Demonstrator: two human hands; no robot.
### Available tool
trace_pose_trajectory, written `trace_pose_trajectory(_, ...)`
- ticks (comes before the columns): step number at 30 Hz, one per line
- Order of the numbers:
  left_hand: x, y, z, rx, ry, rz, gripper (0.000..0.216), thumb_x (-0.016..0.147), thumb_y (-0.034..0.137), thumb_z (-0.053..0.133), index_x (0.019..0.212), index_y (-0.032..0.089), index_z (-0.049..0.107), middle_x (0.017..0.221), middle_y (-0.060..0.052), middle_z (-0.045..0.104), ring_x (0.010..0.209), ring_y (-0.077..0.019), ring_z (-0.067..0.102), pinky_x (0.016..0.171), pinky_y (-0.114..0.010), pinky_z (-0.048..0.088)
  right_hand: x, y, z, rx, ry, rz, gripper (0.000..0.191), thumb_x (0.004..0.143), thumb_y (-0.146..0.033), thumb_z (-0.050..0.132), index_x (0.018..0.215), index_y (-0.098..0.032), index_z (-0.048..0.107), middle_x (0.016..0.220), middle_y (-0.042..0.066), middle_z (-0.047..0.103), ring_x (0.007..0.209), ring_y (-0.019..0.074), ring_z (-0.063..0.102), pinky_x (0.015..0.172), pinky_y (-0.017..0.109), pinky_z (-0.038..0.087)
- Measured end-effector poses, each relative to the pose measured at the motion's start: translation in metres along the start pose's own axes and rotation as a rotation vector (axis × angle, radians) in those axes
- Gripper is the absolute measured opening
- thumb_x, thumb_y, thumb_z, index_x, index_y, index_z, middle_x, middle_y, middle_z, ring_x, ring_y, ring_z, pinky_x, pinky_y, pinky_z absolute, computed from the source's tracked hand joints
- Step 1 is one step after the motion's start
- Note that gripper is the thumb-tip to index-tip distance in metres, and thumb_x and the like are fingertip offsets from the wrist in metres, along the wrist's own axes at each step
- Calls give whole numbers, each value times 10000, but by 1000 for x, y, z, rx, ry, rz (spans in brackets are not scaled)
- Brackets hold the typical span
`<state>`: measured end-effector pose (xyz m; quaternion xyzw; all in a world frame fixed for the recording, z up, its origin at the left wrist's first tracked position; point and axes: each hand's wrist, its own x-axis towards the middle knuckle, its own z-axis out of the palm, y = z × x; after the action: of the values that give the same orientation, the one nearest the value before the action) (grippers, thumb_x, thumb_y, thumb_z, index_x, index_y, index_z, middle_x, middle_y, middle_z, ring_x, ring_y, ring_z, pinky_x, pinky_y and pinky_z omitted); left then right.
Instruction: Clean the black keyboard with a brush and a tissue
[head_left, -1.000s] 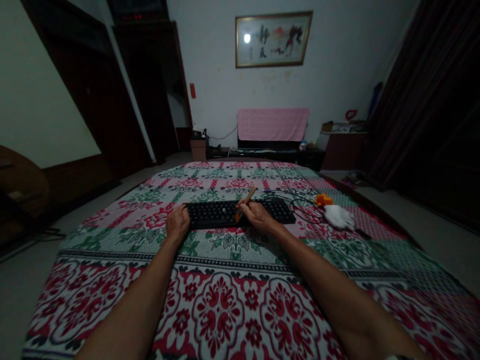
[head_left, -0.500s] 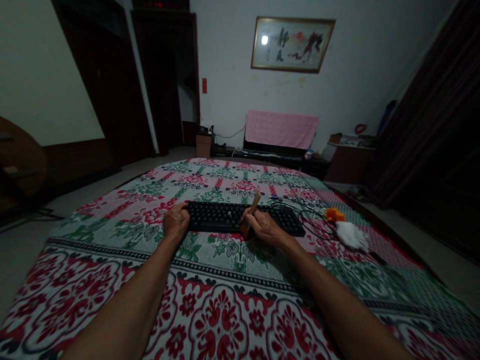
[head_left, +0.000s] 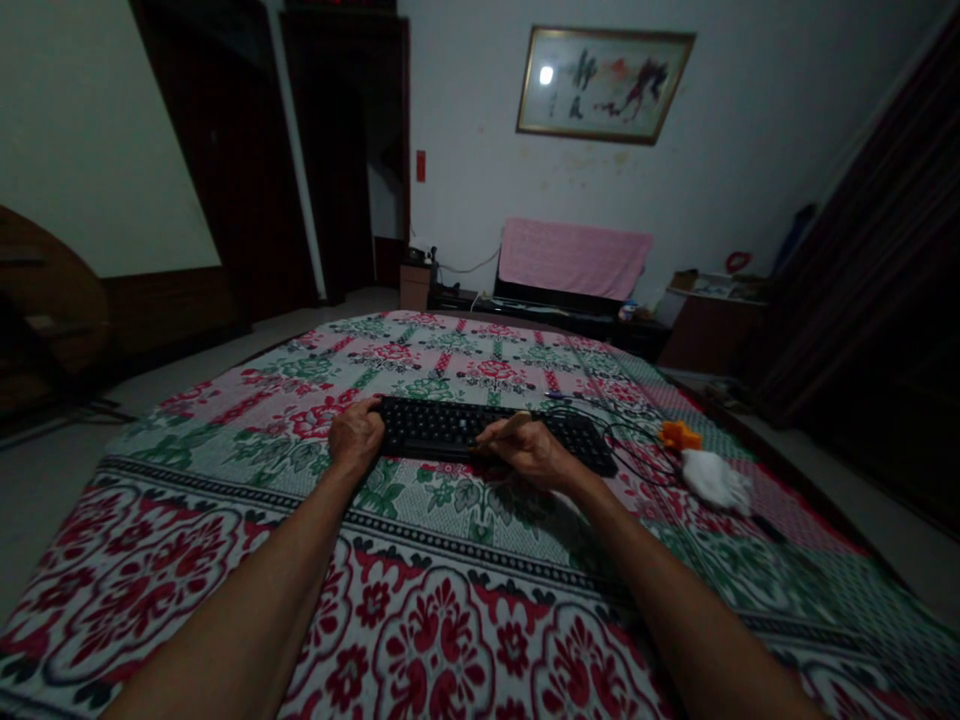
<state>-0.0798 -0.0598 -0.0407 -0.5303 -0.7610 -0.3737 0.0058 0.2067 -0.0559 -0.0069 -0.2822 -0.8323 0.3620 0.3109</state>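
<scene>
A black computer keyboard lies flat on the patterned cloth in front of me. My left hand is closed around its left end, the thumb side at the upper corner. In my right hand I grip a brush with a wooden handle, over the middle of the keyboard near its front edge. The handle leans low to the right; the bristles are mostly hidden beneath my fingers. Part of the keys under my right hand cannot be seen.
To the right of the keyboard lie a coiled black cable, an orange object and a crumpled white cloth or glove. A purple pen-like item rests behind the keyboard. A pink towel drapes over something by the far wall.
The brush handle has tipped from nearly upright to a low slant as my right hand turned. My left hand keeps its hold on the keyboard. The view has shifted slightly.
</scene>
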Motion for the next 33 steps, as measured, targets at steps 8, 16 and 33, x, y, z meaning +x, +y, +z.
trace_pose_trajectory(8, -1, 2, -2, 35, -31, 4, 489, 729, 176, 393, 1149, 212, 641, 1073, -39, 687, 1011, -252, 602, 906, -353, 445, 1, -7, -16, 19, 107, -15, 175, 808, -256, 528, 899, -167, 648, 909, 43, 661, 861, 178, 630, 805, 331, 491)
trace_pose_trajectory(16, 0, 1, -1, 46, -30, -25, 465, 742, 202, 395, 1131, 211, 649, 1068, -49, 689, 971, -252, 618, 877, -349, 456, 0, 1, 1, -112, 57, -51, 196, 818, -210, 493, 923, -189, 658, 909, 34, 674, 840, 178, 641, 755, 305, 497)
trace_pose_trajectory(33, 2, -6, 8, 10, 76, 9, 427, 720, 169, 437, 1067, 210, 683, 1027, -37, 704, 922, -226, 635, 855, -316, 472, -1, 3, -15, -87, 71, 2, 172, 764, -218, 530, 847, -179, 674, 833, 23, 688, 793, 175, 653, 709, 267, 507)
